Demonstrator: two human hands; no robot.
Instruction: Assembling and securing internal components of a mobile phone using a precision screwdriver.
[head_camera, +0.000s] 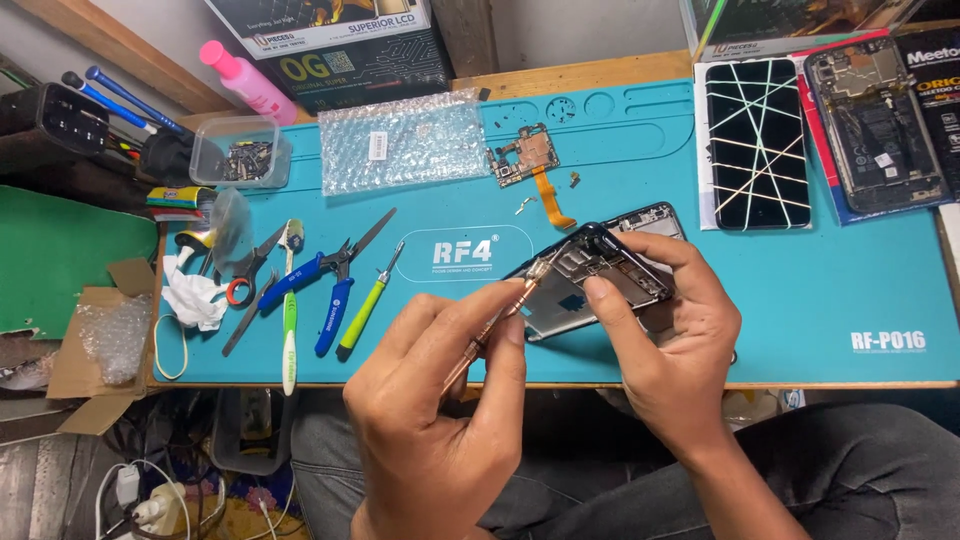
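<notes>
copper-toned screwdriver (490, 325) meets an opened phone (590, 280)
our left hand (435, 420) pinches the screwdriver, tip on the phone frame; our right hand (675, 330) holds the phone tilted above the teal desk mat (800, 290).

Bright, even overhead light on the blue mat (800, 300) — soft shadows, sharp focus, corners slightly dimmer.

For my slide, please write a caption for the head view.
Left hand applies a copper-coloured tool to an opened phone frame held by the right hand over a blue mat.
</notes>
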